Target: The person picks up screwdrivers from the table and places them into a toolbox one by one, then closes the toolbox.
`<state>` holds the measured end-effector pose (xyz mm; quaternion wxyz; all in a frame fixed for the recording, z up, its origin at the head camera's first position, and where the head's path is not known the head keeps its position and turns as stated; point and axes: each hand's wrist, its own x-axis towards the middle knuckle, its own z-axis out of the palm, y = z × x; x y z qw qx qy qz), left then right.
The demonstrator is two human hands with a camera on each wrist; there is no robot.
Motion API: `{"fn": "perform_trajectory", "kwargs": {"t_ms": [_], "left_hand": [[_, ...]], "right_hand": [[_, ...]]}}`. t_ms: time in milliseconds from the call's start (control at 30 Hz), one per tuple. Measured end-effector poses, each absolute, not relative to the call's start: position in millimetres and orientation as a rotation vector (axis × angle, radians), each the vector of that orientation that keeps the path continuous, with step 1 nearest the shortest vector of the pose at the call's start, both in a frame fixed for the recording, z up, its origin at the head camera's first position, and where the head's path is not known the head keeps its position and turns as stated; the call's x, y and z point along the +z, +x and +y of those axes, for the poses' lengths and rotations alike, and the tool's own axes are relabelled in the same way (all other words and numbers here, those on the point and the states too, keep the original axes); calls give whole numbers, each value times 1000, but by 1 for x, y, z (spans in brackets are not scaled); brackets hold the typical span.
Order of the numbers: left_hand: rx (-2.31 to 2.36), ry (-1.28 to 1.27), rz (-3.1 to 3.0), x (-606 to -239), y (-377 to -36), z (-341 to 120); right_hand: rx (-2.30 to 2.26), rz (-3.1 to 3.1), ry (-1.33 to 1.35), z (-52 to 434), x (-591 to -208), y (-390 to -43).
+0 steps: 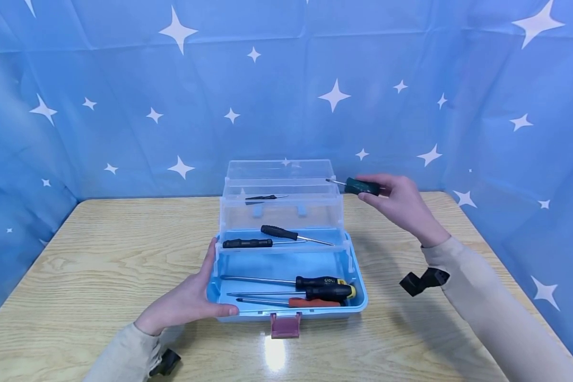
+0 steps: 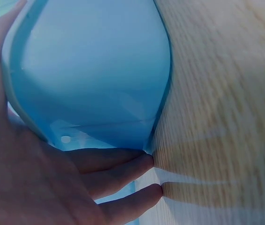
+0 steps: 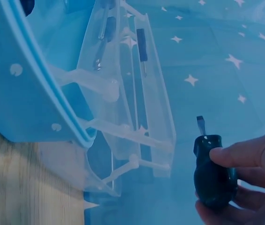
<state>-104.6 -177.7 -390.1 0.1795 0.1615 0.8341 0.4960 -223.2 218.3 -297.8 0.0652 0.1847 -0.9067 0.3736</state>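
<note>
A light-blue toolbox [image 1: 358, 297] stands unlatched on the table, its clear trays raised at the back. My left hand [image 1: 191, 302] holds its left end, thumb over the front rim; in the left wrist view the fingers bend against the blue wall [image 2: 94, 70]. Up and right of the trays, my right hand [image 1: 401, 199] grips a stubby screwdriver [image 1: 361, 187] by its dark green handle. Its short flat tip points left towards the upper tray. In the right wrist view the screwdriver [image 3: 212, 178] is apart from the box, thumb and fingers around the handle.
Two black-handled screwdrivers [image 1: 320, 281] and a red-handled one [image 1: 313, 303] lie in the bottom. The lower tray [image 1: 279, 249] bears two black-handled screwdrivers [image 1: 247, 243]; a small dark one [image 1: 262, 198] lies in the upper tray. A purple latch [image 1: 285, 326] hangs in front. A starry blue curtain [image 1: 286, 106] backs the table.
</note>
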Motion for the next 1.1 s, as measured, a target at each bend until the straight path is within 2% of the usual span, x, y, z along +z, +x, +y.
{"fn": "perform_trajectory", "kwargs": {"t_ms": [1100], "left_hand": [[1342,441,2403,-390,-105,-178]], "right_hand": [[1126,-2814,767,173,-298,-250]]}}
